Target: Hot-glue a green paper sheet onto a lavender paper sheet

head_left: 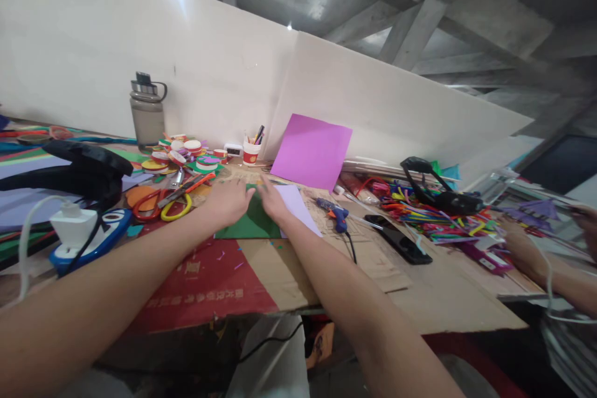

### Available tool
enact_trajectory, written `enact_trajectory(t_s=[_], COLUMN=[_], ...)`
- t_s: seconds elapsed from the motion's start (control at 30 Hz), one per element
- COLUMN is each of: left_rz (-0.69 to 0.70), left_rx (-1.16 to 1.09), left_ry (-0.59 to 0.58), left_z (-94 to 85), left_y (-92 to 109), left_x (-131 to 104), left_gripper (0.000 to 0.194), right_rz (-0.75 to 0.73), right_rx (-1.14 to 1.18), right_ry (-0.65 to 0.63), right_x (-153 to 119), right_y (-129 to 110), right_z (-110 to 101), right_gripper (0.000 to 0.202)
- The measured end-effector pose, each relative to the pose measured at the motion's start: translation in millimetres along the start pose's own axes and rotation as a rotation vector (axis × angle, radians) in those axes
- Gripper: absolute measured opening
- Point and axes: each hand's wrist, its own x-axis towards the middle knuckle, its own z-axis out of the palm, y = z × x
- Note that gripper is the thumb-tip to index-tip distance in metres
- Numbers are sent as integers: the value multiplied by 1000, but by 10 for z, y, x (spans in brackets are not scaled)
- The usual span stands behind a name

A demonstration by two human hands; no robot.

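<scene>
A green sheet (254,221) lies on the cardboard-covered table, with a pale lilac sheet (298,206) partly under or beside its right side. My left hand (231,200) rests on the green sheet's left part, its fingers lying forward and the thumb apart. My right hand (272,199) lies at the boundary of the green and lilac sheets, fingers stretched away from me. Neither hand visibly grips anything. Scissors with orange handles (145,204) and yellow handles (177,208) lie left of my left hand. A blue glue gun (339,219) is right of the lilac sheet.
A purple sheet (311,150) leans on the white board behind. Ribbon rolls, a bottle (147,113) and a power strip (114,230) are left. A black phone (398,239) and colourful pipe cleaners (420,214) are right, near another person's hand (525,252).
</scene>
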Motion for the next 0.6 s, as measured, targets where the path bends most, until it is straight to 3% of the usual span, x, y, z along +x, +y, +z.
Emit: enact_trajectory(t_s=[0.07, 0.1, 0.13, 0.2, 0.4, 0.6], left_rz=[38, 52, 63, 61, 61, 95], left_rx=[6, -23, -52, -93, -105, -123], left_ry=[-55, -145, -208, -213, -159, -160], left_z=[212, 304, 378, 468, 514, 502], left_y=[-58, -83, -104, -136, -161, -178], left_x=[-15, -32, -47, -62, -35, -73], left_gripper=[71, 77, 83, 90, 93, 98], right_rz=[120, 153, 159, 91, -106, -116], right_rx=[96, 134, 167, 168, -1, 14], right_ry=[98, 140, 180, 207, -204, -164], right_x=[1, -1, -5, -18, -59, -40], right_y=[67, 83, 86, 53, -63, -14], right_z=[-47, -61, -67, -52, 71, 106], right_gripper=[58, 59, 61, 65, 61, 63])
